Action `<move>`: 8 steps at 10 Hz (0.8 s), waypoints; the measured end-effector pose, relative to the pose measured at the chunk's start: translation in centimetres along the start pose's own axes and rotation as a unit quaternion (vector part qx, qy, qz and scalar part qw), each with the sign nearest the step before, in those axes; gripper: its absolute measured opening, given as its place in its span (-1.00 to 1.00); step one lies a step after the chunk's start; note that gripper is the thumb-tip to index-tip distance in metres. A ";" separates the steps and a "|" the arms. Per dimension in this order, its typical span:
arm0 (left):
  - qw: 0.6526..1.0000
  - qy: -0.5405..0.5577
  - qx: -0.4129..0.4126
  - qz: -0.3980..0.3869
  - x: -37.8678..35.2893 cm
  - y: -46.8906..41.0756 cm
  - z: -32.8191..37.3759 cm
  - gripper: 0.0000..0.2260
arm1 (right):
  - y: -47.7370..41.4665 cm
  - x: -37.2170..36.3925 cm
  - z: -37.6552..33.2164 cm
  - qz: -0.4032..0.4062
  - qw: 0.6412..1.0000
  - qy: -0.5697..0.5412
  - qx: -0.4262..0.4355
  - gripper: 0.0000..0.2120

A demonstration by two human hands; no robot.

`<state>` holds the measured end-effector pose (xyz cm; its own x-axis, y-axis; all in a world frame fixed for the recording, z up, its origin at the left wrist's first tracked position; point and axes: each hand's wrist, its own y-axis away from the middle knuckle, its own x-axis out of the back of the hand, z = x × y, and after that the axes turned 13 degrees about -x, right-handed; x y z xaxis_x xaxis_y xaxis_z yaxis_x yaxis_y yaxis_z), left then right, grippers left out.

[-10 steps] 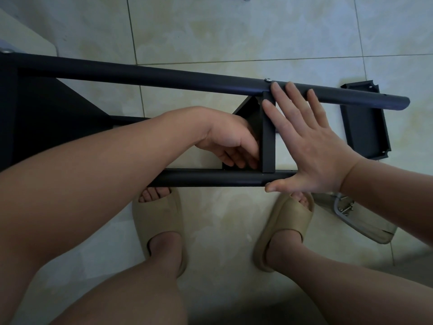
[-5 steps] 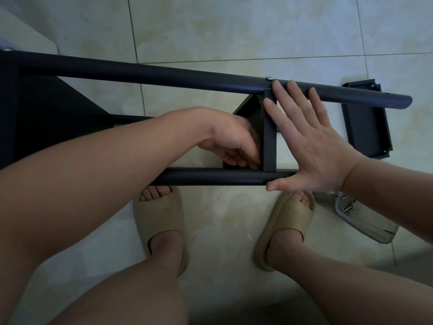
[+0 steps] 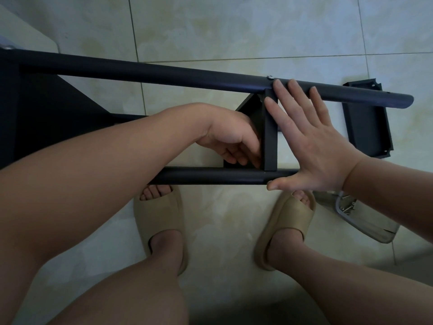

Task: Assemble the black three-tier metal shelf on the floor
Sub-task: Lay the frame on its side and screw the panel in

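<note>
The black shelf frame lies on its side over the tiled floor. Its far tube (image 3: 164,72) and near tube (image 3: 210,175) run left to right, and a black shelf tray (image 3: 270,137) stands edge-on between them. A screw head (image 3: 270,77) shows on the far tube above the tray's edge. My right hand (image 3: 311,141) lies flat with straight fingers against the tray's right side, fingertips on the far tube and thumb on the near tube. My left hand (image 3: 232,139) reaches in on the tray's left side with curled fingers; what they hold is hidden. Another tray (image 3: 35,109) sits fixed at the left.
A loose black shelf tray (image 3: 365,120) lies on the tiles at the right. A clear plastic bag with screws (image 3: 356,214) sits by my right foot. My feet in beige slides (image 3: 161,221) stand just under the near tube.
Almost nothing differs. My left hand's fingers have shifted slightly beside the tray. My right hand stays pressed flat against it.
</note>
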<state>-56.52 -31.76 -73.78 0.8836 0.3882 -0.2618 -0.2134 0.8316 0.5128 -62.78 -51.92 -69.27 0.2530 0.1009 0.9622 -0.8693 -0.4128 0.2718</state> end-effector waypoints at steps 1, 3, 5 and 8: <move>1.000 -0.012 0.004 0.002 -0.2 -0.2 -0.2 -0.92 | 0.0 -0.1 0.0 0.002 1.000 -0.001 0.001 0.21; 1.000 -0.020 -0.010 0.011 -0.3 -0.3 -0.3 -0.86 | 0.0 -0.1 0.0 0.004 1.000 0.000 0.001 0.22; 0.999 -0.035 -0.012 0.004 -0.1 -0.2 -0.2 -0.90 | 0.0 0.0 0.0 0.003 1.000 -0.003 0.000 0.22; 0.999 -0.043 -0.001 0.003 -0.1 -0.2 -0.2 -0.91 | 0.0 -0.1 0.1 0.003 1.000 -0.002 0.000 0.22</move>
<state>-56.62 -31.84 -74.04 0.9145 0.3585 -0.1875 -0.2200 0.8296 0.5132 -62.78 -52.01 -69.37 0.2492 0.0955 0.9637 -0.8710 -0.4130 0.2661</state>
